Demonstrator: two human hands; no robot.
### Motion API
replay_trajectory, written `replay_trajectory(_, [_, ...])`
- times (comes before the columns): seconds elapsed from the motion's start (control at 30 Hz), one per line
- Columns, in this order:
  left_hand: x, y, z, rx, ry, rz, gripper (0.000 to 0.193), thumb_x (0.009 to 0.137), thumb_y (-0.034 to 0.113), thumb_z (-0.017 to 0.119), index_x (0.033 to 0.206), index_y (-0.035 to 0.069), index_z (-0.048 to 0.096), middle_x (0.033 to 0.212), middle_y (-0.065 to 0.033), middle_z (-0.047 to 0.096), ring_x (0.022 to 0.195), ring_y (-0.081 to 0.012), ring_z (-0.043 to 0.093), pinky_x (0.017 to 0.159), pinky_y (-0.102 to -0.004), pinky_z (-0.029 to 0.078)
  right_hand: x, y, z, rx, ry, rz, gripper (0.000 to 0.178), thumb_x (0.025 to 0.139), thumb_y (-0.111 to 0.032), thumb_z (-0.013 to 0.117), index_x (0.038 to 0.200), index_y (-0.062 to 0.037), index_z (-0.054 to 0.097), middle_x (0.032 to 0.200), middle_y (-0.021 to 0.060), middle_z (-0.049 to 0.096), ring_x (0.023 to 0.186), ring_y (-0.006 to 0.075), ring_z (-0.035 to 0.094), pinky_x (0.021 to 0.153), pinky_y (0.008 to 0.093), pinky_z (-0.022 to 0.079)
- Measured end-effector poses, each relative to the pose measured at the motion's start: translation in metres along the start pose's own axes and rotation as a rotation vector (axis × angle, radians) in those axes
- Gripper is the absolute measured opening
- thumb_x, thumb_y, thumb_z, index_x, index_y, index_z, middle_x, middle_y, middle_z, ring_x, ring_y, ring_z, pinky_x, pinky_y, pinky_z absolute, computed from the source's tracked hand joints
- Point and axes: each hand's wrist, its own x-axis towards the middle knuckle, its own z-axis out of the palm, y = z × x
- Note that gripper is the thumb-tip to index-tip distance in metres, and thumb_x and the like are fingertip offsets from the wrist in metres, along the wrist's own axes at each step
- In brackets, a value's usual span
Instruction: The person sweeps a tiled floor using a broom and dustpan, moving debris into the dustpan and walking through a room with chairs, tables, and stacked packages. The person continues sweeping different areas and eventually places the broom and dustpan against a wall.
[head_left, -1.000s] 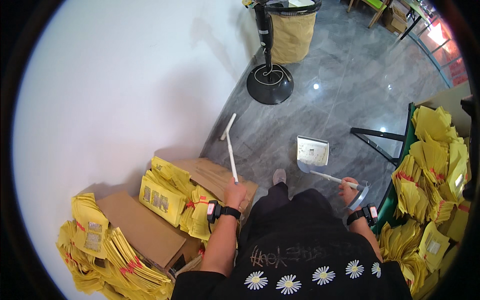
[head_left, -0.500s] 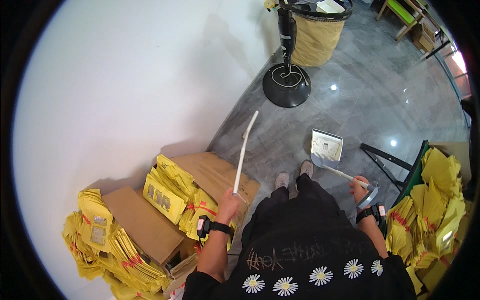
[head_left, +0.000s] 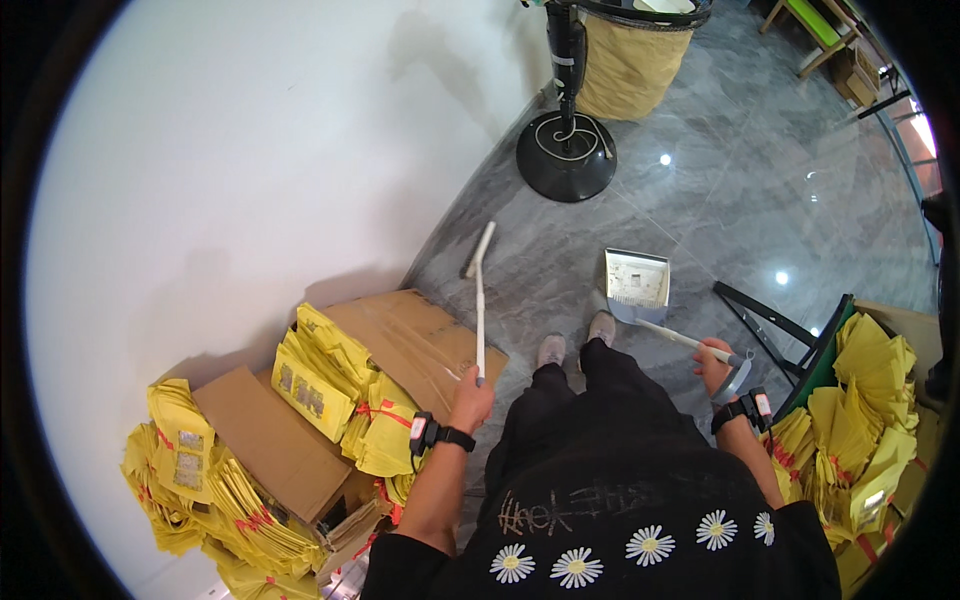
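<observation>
A white long-handled broom stretches out from my left hand, whose fingers are wrapped round its handle. Its head, with dark bristles, is over the floor near the foot of the wall. In my closed right hand is the grey-white handle of a dustpan. The white and grey pan lies ahead of my shoes, its tray facing up, with some dirt specks in it. A grey curved piece hangs at the handle's upper end, beside my right wrist.
At left, a cardboard box holds yellow packets; more are heaped beside it. Yellow packets fill a container at right, near a black metal leg. Ahead stand a black round-based stand and a tan bag on a frame.
The broom's head has swung left and turned, so its bristles now show near the wall. Both hands keep their grip; the view has shifted slightly.
</observation>
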Motion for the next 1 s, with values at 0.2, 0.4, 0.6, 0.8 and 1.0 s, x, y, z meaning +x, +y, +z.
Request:
replay_trajectory(0.2, [-0.016, 0.022, -0.020, -0.021, -0.060, 0.017, 0.047, 0.094, 0.017, 0.047, 0.140, 0.007, 0.045, 0.062, -0.0078, 0.054, 0.041, -0.0178, 0.049, 0.037, -0.0340, 0.035, 0.006, 0.003, -0.010, -0.022, 0.010, 0.023, 0.021, 0.089, -0.017, 0.061, 0.106, -0.0041, 0.064, 0.088, 0.0067, 0.065, 0.079, 0.0153, 0.064, 0.058, 0.0284, 0.054])
replay_trajectory(0.4, [0.063, 0.073, 0.020, 0.278, 0.140, 0.263, 0.041, 0.091, 0.017, 0.048, 0.130, 0.005, 0.052, 0.085, -0.0246, 0.067, 0.065, -0.0355, 0.066, 0.056, -0.0438, 0.050, 0.005, 0.009, -0.023, -0.023, -0.020, 0.020, 0.020, 0.090, -0.016, 0.061, 0.106, -0.0062, 0.062, 0.086, 0.0049, 0.064, 0.075, 0.0138, 0.062, 0.060, 0.0273, 0.053])
replay_trajectory(0.6, [0.050, 0.080, 0.076, 0.613, -0.046, 0.306, 0.040, 0.089, 0.016, 0.046, 0.126, -0.001, 0.049, 0.080, -0.0221, 0.065, 0.057, -0.0338, 0.063, 0.053, -0.0420, 0.050, 0.015, 0.027, -0.035, -0.023, -0.028, 0.014, 0.021, 0.090, -0.018, 0.061, 0.109, -0.0087, 0.061, 0.084, 0.0030, 0.061, 0.066, 0.0115, 0.056, 0.059, 0.0265, 0.049])
replay_trajectory(0.8, [-0.029, 0.093, 0.105, 0.368, -0.202, 0.161, 0.047, 0.093, 0.016, 0.044, 0.138, 0.005, 0.044, 0.069, -0.0103, 0.058, 0.044, -0.0195, 0.052, 0.042, -0.0345, 0.043, 0.034, 0.040, -0.050, -0.203, 0.082, -0.111, 0.010, 0.085, -0.010, 0.067, 0.093, -0.0036, 0.069, 0.076, 0.0035, 0.065, 0.070, 0.0120, 0.061, 0.064, 0.0279, 0.049])
replay_trajectory(1.0, [-0.021, 0.140, 0.086, 0.293, -0.239, 0.223, 0.043, 0.094, 0.019, 0.048, 0.133, 0.001, 0.051, 0.068, -0.0120, 0.062, 0.045, -0.0203, 0.057, 0.045, -0.0369, 0.046, 0.044, 0.033, -0.059, -0.187, 0.044, -0.262, 0.013, 0.086, -0.013, 0.067, 0.097, -0.0051, 0.068, 0.074, 0.0025, 0.061, 0.066, 0.0099, 0.056, 0.060, 0.0277, 0.046])
